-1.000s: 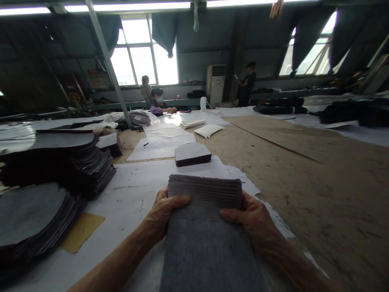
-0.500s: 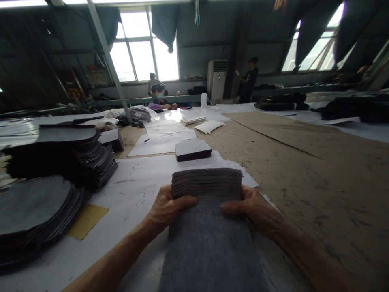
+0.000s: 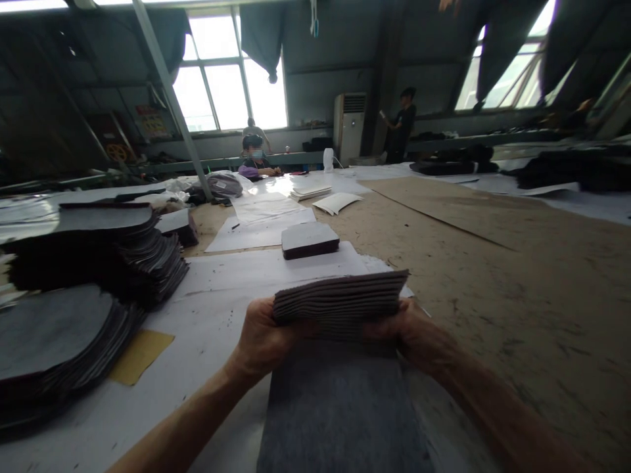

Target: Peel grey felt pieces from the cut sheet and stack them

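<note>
A stack of dark grey fabric pieces [image 3: 340, 407] runs from the bottom of the view up to its bent far end, where the layered edges fan towards me. At that end's left side my left hand [image 3: 269, 335] is closed on the stack, its thumb partly hidden by the layers. Gripping the right side is my right hand [image 3: 411, 328], closed and slightly blurred, its thumb in shadow under the edges. Just beyond the held end lies a small block of stacked pieces [image 3: 310, 240] with a pale top.
On the left stand tall piles of dark cut pieces [image 3: 98, 256] and a rounded pile [image 3: 54, 335]. A yellow card [image 3: 142, 358] lies beside them on white paper [image 3: 207, 309]. Brown board [image 3: 517, 315] covers the right. Across the table sits a person [image 3: 254, 161]; another stands [image 3: 405, 125] behind.
Both hands have bent the far end of the stack further, so its layers fan out more and its edge now slants up to the right. The thumbs have become mostly covered.
</note>
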The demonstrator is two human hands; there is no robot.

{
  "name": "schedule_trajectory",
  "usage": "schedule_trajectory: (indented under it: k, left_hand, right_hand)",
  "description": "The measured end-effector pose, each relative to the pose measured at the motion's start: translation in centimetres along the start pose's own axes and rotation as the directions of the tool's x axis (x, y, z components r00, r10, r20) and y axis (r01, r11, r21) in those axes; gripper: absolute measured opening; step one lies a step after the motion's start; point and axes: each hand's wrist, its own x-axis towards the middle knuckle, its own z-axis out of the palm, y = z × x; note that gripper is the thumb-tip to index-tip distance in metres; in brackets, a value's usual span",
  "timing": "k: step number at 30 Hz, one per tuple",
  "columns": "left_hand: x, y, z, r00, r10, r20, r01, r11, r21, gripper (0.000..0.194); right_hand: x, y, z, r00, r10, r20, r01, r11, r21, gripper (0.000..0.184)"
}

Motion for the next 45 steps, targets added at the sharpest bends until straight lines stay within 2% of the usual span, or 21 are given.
schedule_trajectory:
  k: [2,5,7,9,11,14,17,19,21,22,24,26,28,30,32,34,35,38,40,42,45]
  left_hand:
    - [-0.2,0.2,-0.3,0.999,-0.031,0.008,0.032,0.999,-0.028,0.021]
    - [0.2,-0.3,-0.8,0.969,-0.226,0.095,0.236,0.966,-0.103,0.025]
    - [0.4,-0.8,-0.9,0.953,-0.279,0.114,0.290,0.953,-0.091,0.026]
    - [0.5,-1.1,-0.6,0.966,-0.249,0.066,0.254,0.965,-0.066,0.029]
    - [0.3,-1.1,-0.1,0.980,-0.199,0.009,0.200,0.979,-0.042,0.029]
    - [-0.2,-0.7,0.1,0.993,-0.113,-0.038,0.113,0.994,0.005,0.028]
    - [-0.2,-0.6,-0.4,0.990,-0.142,0.000,0.142,0.988,-0.062,0.031]
    - [0.0,-0.8,-1.0,0.972,-0.223,0.068,0.231,0.963,-0.138,0.027]
    - [0.2,-1.2,-1.3,0.956,-0.270,0.115,0.286,0.945,-0.159,0.026]
    - [0.3,-1.3,-1.3,0.955,-0.273,0.113,0.288,0.946,-0.151,0.026]
    - [0.4,-1.4,-1.0,0.953,-0.288,0.092,0.299,0.944,-0.138,0.024]
    - [0.2,-1.3,-0.5,0.946,-0.317,0.076,0.324,0.937,-0.130,0.021]
    - [-0.1,-1.1,-0.1,0.931,-0.357,0.072,0.364,0.921,-0.139,0.021]
    - [-0.4,-0.7,0.3,0.918,-0.388,0.075,0.395,0.905,-0.157,0.023]
    - [-0.5,-0.3,0.4,0.910,-0.410,0.069,0.416,0.900,-0.132,0.025]
    - [-0.4,-0.1,0.4,0.926,-0.377,0.001,0.376,0.925,0.047,0.027]
    - [-0.2,-0.1,0.3,0.943,-0.328,-0.061,0.334,0.922,0.198,0.031]
    - [0.2,-0.4,-0.1,0.962,-0.131,-0.239,0.254,0.751,0.609,0.057]
    - [0.1,-0.8,-0.4,0.954,-0.057,-0.296,0.259,0.653,0.711,0.073]
    - [-0.5,-1.2,-0.7,0.977,-0.017,-0.214,0.182,0.590,0.786,0.076]
    - [-1.5,-1.7,-0.6,0.989,-0.101,0.103,-0.044,0.472,0.881,0.073]
  right_hand:
    - [-0.6,-0.2,0.4,0.999,-0.028,-0.038,0.027,0.999,-0.020,0.031]
    - [-1.1,-0.5,1.1,0.976,-0.194,-0.101,0.174,0.968,-0.180,0.016]
    - [-0.9,-0.6,1.2,0.957,-0.264,-0.117,0.226,0.937,-0.267,0.015]
    - [-0.4,-0.5,1.0,0.975,-0.193,-0.112,0.167,0.963,-0.210,0.023]
    - [0.0,-0.2,0.7,0.998,-0.032,-0.051,0.029,0.998,-0.056,0.033]
    - [-0.1,0.1,0.6,0.995,0.099,-0.015,-0.097,0.991,0.087,0.039]
    - [-1.1,0.2,1.0,0.990,-0.096,-0.103,0.089,0.994,-0.066,0.024]
    - [-1.8,0.1,1.2,0.933,-0.350,-0.086,0.318,0.913,-0.256,0.009]
    - [-2.0,0.2,1.3,0.871,-0.489,-0.041,0.439,0.814,-0.381,0.007]
    - [-1.9,0.2,1.2,0.880,-0.472,-0.054,0.414,0.818,-0.398,0.006]
    - [-1.4,0.3,1.2,0.944,-0.306,-0.122,0.241,0.895,-0.375,0.014]
    - [-0.9,0.1,1.2,0.982,-0.077,-0.173,0.033,0.969,-0.244,0.029]
    - [-0.7,-0.3,1.3,0.985,0.096,-0.145,-0.106,0.992,-0.063,0.042]
    - [-0.9,-0.7,1.5,0.983,0.152,-0.101,-0.149,0.988,0.028,0.046]
    - [-1.2,-0.7,1.8,0.984,0.109,-0.140,-0.119,0.991,-0.065,0.047]
    - [-1.3,-0.1,2.0,0.965,0.014,-0.260,-0.106,0.934,-0.342,0.052]
    - [-1.3,0.4,2.0,0.949,-0.066,-0.309,-0.104,0.858,-0.502,0.055]
    - [-1.0,1.9,1.6,0.884,-0.350,-0.312,-0.045,0.599,-0.800,0.060]
    - [-0.8,2.3,1.1,0.838,-0.466,-0.284,0.008,0.531,-0.847,0.062]
    - [-0.8,2.2,0.7,0.841,-0.486,-0.238,0.036,0.488,-0.872,0.068]
    - [-1.0,1.7,0.8,0.968,-0.241,0.062,0.152,0.375,-0.914,0.068]
